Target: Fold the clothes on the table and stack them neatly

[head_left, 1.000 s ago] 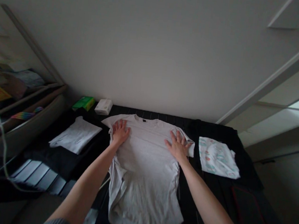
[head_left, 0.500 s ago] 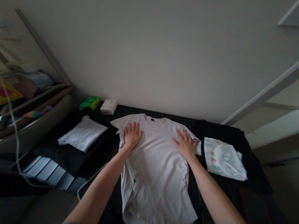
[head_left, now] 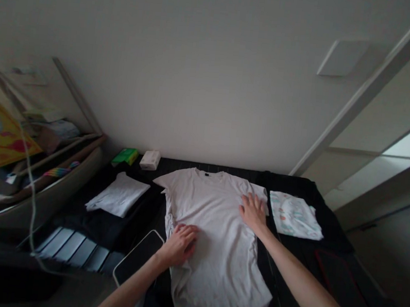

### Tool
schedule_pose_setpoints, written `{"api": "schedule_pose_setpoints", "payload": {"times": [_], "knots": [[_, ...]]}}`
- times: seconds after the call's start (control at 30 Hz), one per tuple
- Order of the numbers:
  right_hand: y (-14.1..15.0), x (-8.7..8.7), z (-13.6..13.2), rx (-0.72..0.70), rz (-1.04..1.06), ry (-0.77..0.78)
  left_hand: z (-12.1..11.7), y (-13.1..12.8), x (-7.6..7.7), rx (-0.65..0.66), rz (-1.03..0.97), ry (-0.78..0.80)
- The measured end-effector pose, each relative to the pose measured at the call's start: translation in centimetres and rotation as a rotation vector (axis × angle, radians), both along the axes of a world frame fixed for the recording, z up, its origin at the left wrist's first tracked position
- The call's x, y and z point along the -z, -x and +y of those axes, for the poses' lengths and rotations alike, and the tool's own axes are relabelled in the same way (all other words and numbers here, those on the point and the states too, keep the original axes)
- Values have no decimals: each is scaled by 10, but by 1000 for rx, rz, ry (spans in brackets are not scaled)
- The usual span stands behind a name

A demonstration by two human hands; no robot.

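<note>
A light grey short-sleeved T-shirt [head_left: 215,242] lies spread on a dark surface, its collar toward the wall and its hem toward me. My left hand [head_left: 182,244] rests on the shirt's left side, around mid-length, with the fingers loosely bent and pointing right. Flat on the shirt's upper right, just below the sleeve, my right hand [head_left: 253,212] has its fingers spread. Neither hand grips the cloth. Some creases run along both side edges of the shirt.
A folded white garment [head_left: 120,194] lies to the left, and a folded patterned one [head_left: 295,216] to the right. Green [head_left: 126,156] and white [head_left: 150,160] boxes stand by the wall. A dark tablet-like device [head_left: 139,256] lies beside my left forearm. A hanging white cable [head_left: 33,204] crosses the left.
My left hand has come down from near the left sleeve to the shirt's middle left side, its fingers now more bent. The right hand stays on the upper right. The view has shifted.
</note>
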State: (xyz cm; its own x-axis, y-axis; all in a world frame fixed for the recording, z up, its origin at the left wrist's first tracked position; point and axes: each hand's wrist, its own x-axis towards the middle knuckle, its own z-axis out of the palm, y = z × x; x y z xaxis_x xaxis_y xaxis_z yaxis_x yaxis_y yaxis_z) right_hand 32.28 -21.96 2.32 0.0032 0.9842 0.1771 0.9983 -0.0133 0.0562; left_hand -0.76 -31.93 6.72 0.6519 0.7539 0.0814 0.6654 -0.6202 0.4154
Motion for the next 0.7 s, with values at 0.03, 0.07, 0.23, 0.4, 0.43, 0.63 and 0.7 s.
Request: {"api": "schedule_pose_setpoints", "payload": {"times": [0.03,0.07,0.23,0.4,0.43,0.63,0.7], "knots": [[-1,-2,-12,-55,22,11,-11,9,-5,14,-11,25],[-2,-3,-26,-117,50,23,-22,17,-9,22,-20,43],[-6,-8,-108,-476,208,111,-56,49,-19,-12,-2,62],[-14,-7,-165,-434,320,166,-65,63,-18,39,107,-1],[-15,-6,-172,-409,341,163,-66,65,-19,46,126,-13],[-23,-4,-185,-304,326,138,-83,74,-27,40,97,-12],[-24,-7,-185,-241,256,158,-86,78,-30,20,63,18]]}}
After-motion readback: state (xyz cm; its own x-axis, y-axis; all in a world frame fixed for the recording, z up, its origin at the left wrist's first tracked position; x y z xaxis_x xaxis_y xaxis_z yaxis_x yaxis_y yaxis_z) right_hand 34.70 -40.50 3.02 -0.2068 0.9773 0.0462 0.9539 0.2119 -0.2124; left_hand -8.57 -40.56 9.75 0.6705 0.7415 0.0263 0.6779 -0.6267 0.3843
